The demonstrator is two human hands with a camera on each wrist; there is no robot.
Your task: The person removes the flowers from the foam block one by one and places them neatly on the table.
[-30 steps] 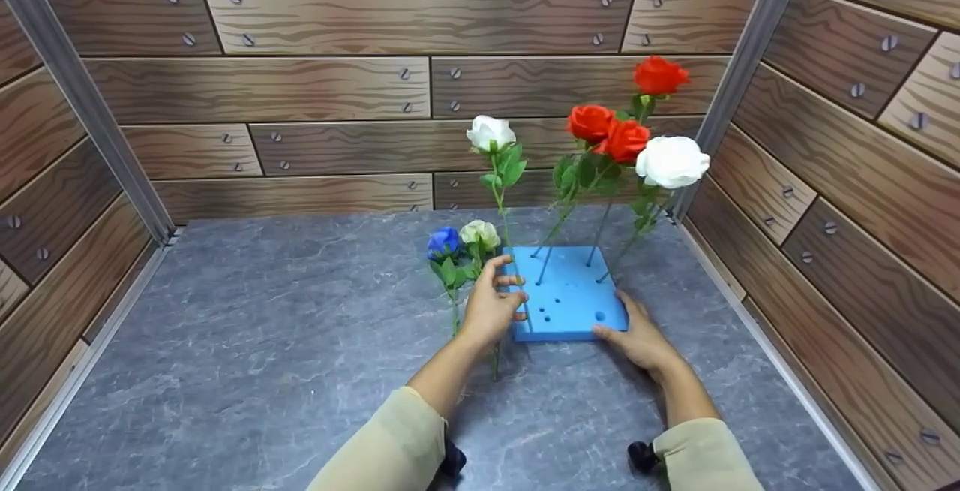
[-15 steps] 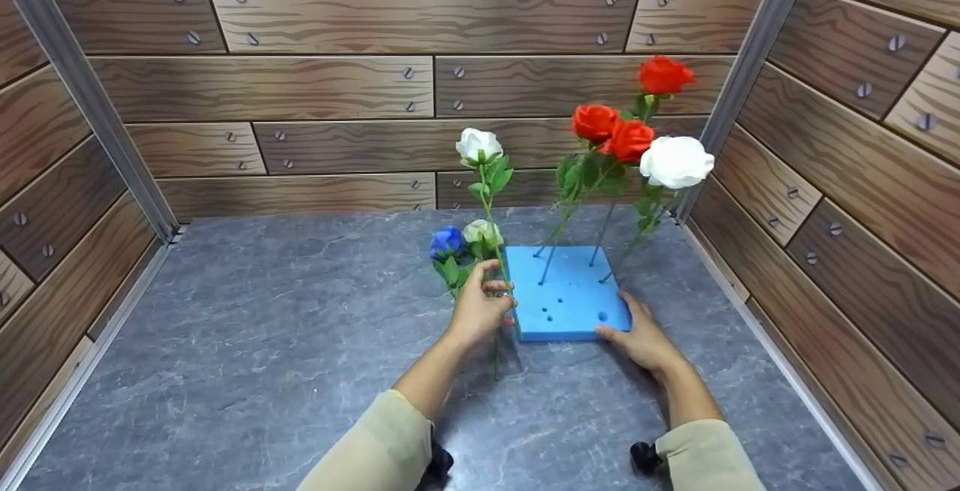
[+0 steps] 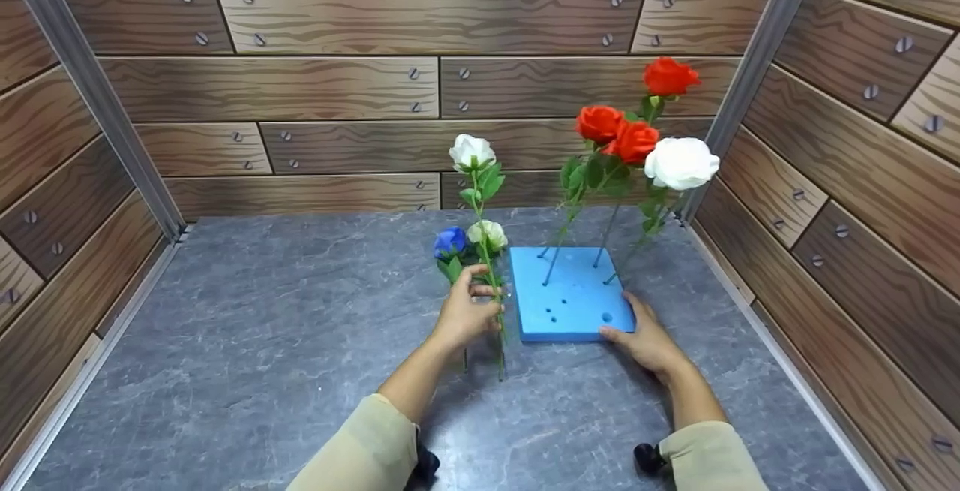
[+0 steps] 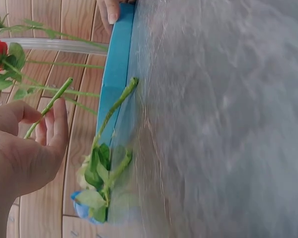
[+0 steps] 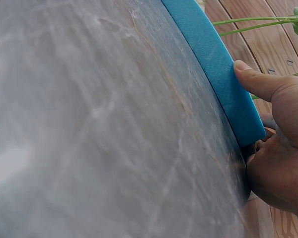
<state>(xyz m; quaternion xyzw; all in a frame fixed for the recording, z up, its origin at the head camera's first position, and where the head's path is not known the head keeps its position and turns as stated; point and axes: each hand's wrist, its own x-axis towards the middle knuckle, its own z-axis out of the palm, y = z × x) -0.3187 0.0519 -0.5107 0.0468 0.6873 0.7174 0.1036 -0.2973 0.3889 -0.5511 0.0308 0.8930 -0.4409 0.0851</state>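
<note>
My left hand (image 3: 461,316) pinches the green stem of an artificial white rose (image 3: 472,152), held upright just left of the blue block. The left wrist view shows the stem (image 4: 63,88) between thumb and fingers, its lower end free in the air. A flat blue block (image 3: 581,297) with small holes lies on the table. Around its near right corner my right hand (image 3: 651,341) holds on, thumb on the front face (image 5: 246,67) and fingers behind. Three red roses (image 3: 670,76) and a large white rose (image 3: 681,164) stand in the block, leaning right.
A blue rose (image 3: 450,242) and a cream rose (image 3: 489,234) lie on the grey table (image 3: 262,341) left of the block, partly behind my left hand. Wood-patterned walls (image 3: 322,85) enclose the back and sides.
My left hand has drawn the white rose leftward from over the block's left edge, and its bloom sits lower. My right hand stays at the block's corner.
</note>
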